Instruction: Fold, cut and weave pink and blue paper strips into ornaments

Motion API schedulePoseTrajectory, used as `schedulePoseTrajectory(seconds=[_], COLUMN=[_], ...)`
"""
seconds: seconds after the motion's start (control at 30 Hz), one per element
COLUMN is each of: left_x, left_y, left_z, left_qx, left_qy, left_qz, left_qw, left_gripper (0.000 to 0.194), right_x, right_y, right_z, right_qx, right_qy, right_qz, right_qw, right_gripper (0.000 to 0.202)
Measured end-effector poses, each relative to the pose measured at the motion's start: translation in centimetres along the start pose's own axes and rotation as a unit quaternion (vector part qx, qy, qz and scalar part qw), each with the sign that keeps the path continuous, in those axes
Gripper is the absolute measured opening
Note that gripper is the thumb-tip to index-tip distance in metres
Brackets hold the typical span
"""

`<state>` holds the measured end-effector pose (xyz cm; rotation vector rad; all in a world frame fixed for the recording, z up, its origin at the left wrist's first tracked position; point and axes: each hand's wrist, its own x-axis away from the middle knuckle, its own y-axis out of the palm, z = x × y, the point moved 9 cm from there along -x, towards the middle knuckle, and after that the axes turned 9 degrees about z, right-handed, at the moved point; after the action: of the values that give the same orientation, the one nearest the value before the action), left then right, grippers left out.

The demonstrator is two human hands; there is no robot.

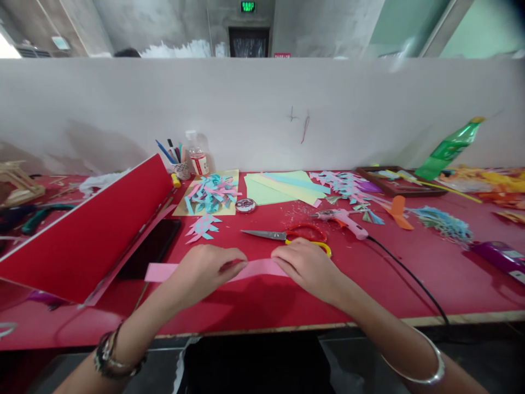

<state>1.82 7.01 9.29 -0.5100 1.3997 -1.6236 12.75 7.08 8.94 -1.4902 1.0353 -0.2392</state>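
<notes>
A pink paper strip (259,268) stretches between my two hands, low over the red table near its front edge. My left hand (205,266) pinches the strip's upper edge, and the strip's far end sticks out past the wrist on the left. My right hand (305,268) pinches the other end, which its fingers partly hide. Just beyond my right hand lie scissors (270,235) with red and yellow handles, blades pointing left. A woven pink and blue paper piece (204,227) rests beyond my left hand.
A pile of cut strips (211,192), a round tin (245,205), coloured sheets (279,187) and a pink glue gun (346,221) with a black cord lie further back. Left stands a red folded board (102,230); a green bottle (449,150) leans at the right.
</notes>
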Motion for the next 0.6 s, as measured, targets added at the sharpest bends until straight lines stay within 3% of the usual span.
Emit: schedulePoseTrajectory(seconds=[0.13, 0.23, 0.37, 0.47, 0.6], left_x=[0.1, 0.0, 0.1, 0.8, 2.1], left_y=[0.5, 1.3, 1.1, 0.7, 0.2], left_z=[2.0, 3.1, 4.4, 4.2, 2.2], left_qx=[-0.082, -0.139, -0.191, -0.203, -0.218], left_qy=[0.076, 0.111, 0.176, 0.217, 0.223], left_qz=[0.015, 0.023, 0.101, 0.141, 0.152], left_qw=[0.994, 0.984, 0.96, 0.945, 0.938], left_gripper=[0.022, 0.018, 0.02, 0.021, 0.025], right_x=[0.0, -0.2, -0.3, -0.1, 0.6], right_y=[1.1, 1.4, 1.4, 1.3, 0.7], right_z=[0.5, -0.2, -1.0, -0.7, 0.8], right_qx=[-0.03, -0.065, -0.078, -0.091, -0.123], right_qy=[0.059, 0.046, 0.014, 0.013, 0.031], right_qz=[-0.045, -0.052, -0.034, -0.028, -0.023], right_qw=[0.997, 0.995, 0.996, 0.995, 0.992], right_gripper=[0.028, 0.024, 0.027, 0.027, 0.028])
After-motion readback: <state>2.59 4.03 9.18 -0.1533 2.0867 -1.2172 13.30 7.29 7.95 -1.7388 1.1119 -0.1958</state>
